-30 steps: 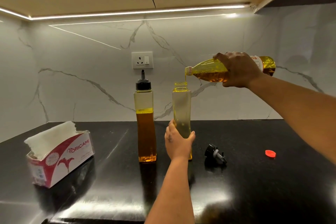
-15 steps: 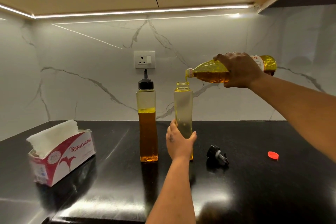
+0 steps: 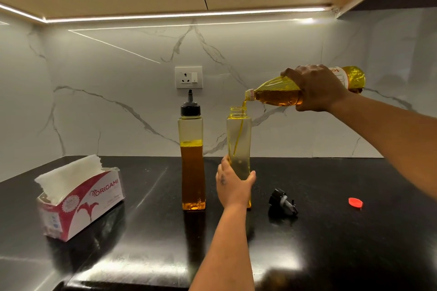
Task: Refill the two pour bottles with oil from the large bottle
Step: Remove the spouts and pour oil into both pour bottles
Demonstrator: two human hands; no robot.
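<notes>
My right hand grips the large oil bottle, tipped almost level, mouth to the left. A thin stream of oil runs from it into the open pour bottle, which stands upright on the black counter. My left hand wraps the lower part of that bottle and hides its base. Left of it stands the capped pour bottle, about two-thirds full of amber oil, with its black spout on top.
A black pour spout cap lies on the counter right of the open bottle. Farther right lies a red cap. A red and white tissue box sits at the left. A wall socket is behind the bottles.
Both hands keep their hold. A thin stream of oil now shows inside the open bottle. The view has shifted a little to the left.
</notes>
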